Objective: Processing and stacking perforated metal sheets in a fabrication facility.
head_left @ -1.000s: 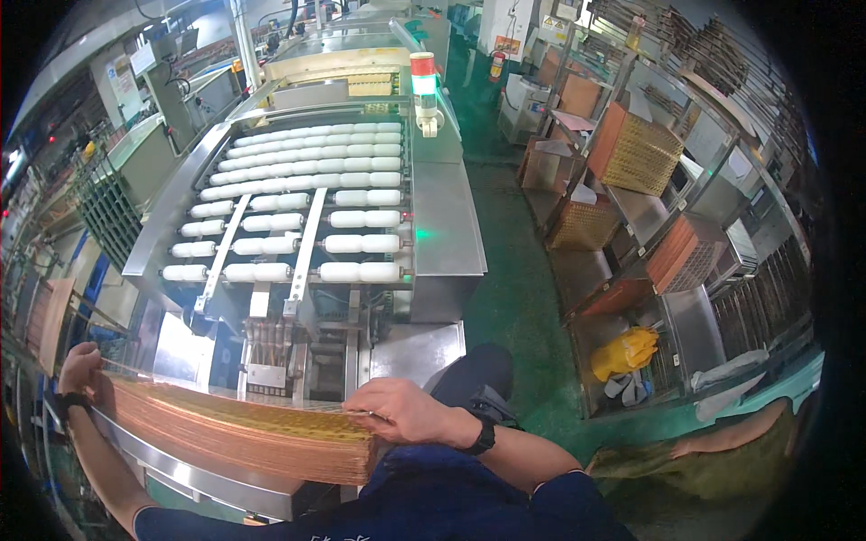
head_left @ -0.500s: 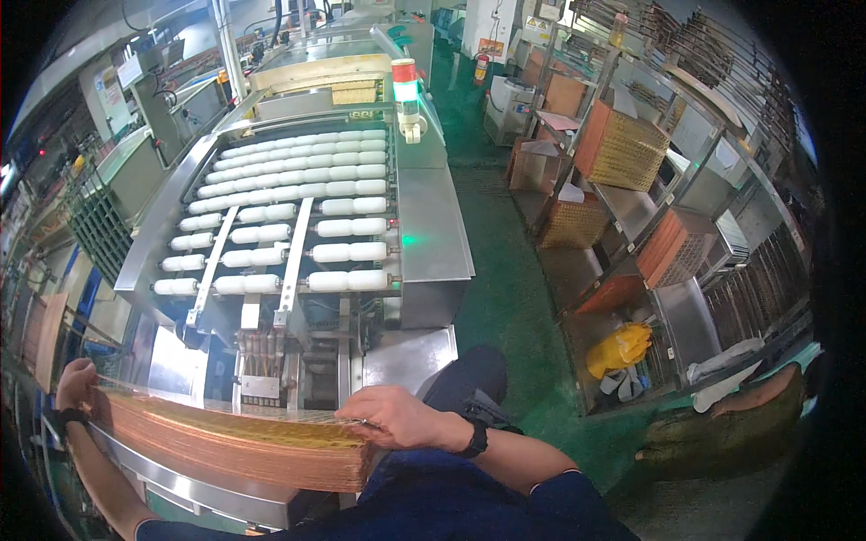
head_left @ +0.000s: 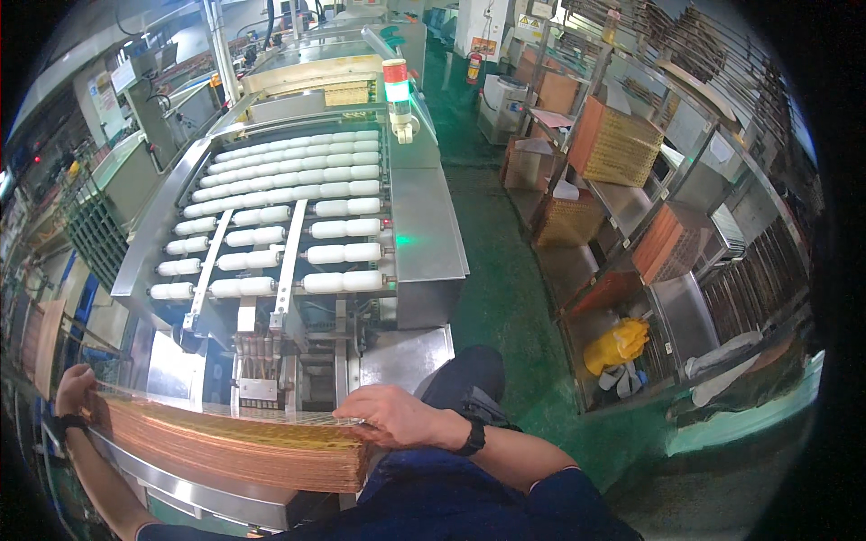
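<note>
Relative to the frame one second ago, the roller conveyor has shifted left across the view, and another person's forearm has left its place at lower right. Both hands remain at opposite ends of the panel stack.

Work position: the panel stack, composed of thin copper-coloured panels, lies flat along the metal bench, its right end near the bench's right end. Its upper surface appears yellowish. The top sheet spans the stack between the two hands, its far edge slightly raised.

Right hand: located at the right end of the stack, thumb and fingers pinching the edge of the top sheet. A dark wristband is worn behind it.

Left hand: located at the left end of the stack, fingers curled. The fingertips are hidden; whether they pinch the sheet cannot be told.

Surroundings: white rollers fill the conveyor bed beyond the bench. A signal lamp, red above and lit green-white below, stands at the conveyor's far right corner. On the right, a shelving rack carries stacked panels and, on its bottom shelf, yellow gloves.
</note>
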A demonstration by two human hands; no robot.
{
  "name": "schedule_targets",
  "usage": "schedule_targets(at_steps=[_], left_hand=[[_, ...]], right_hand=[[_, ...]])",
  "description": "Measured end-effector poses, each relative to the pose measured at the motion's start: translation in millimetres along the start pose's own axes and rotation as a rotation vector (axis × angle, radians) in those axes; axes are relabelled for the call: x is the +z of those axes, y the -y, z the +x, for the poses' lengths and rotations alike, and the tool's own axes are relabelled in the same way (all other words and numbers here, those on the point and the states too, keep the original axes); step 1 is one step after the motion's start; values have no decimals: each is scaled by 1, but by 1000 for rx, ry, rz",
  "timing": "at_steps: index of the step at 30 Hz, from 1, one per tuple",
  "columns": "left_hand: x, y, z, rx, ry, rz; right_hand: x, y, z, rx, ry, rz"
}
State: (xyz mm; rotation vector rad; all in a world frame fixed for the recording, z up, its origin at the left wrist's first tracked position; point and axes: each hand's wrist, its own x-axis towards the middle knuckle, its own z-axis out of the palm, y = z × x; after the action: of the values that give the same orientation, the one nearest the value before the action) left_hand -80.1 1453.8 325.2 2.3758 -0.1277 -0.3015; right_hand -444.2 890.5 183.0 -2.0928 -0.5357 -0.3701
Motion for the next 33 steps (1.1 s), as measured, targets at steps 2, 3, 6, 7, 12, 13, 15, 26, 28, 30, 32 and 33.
schedule_targets(at_steps=[2,3,6,7,12,13,15,26,28,30,32,33], left_hand=[[-6,14,10,17,-12,29],[-6,15,12,34,-24,59],[-6,14,16,20,4,61],[-6,14,18,30,14,66],[-20,32,24,67,82,-44],[-25,34,25,17,60,3],[-31,51,30,36,41,2],[-1,2,6,28,27,-60],[-10,16,7,-14,-14,-43],[2,-6,6,-24,6,15],[-11,23,14,15,-27,11],[-17,34,17,76,-37,4]], right_hand=[[-1,1,0,-8,1,-21],[-2,1,1,-10,13,-29],[-4,0,0,-22,23,-48],[-4,-1,-1,-33,21,-59],[-2,-1,-1,0,22,-67],[-1,0,-1,6,29,-42],[0,-1,1,-10,20,-40],[3,-16,-4,-10,50,-35],[-4,-10,-1,21,78,-30],[-6,-15,-3,24,93,-30],[-11,-11,1,26,127,-39],[-12,-10,1,26,134,-45]])
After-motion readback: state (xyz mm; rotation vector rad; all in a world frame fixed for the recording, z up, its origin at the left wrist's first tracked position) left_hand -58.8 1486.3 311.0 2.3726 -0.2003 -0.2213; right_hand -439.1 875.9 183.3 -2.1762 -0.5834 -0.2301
